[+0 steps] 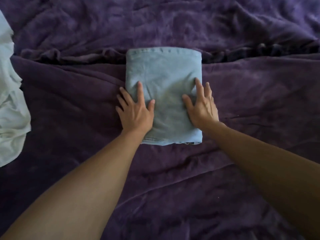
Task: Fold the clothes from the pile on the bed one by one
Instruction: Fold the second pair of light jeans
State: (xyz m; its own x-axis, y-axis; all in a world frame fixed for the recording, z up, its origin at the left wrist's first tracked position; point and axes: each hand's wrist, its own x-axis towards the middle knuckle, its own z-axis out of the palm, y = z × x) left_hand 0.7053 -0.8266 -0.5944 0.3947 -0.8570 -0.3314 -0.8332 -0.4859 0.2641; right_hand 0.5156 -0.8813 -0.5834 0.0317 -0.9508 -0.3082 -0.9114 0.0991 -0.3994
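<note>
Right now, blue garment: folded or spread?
Folded: the blue garment is a compact rectangle with layered edges; left hand and right hand press it flat.

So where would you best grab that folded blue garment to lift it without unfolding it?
Probably by its two long sides, scooping under the folded blue garment from left and right. It lies as a flat rectangle, with the left hand and right hand flat at those sides; its near end shows layered edges.

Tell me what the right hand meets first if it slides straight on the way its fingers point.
The right hand presses the folded blue garment; sliding on along its right edge, it would probably next meet the bunched ridge of the purple blanket.
</note>
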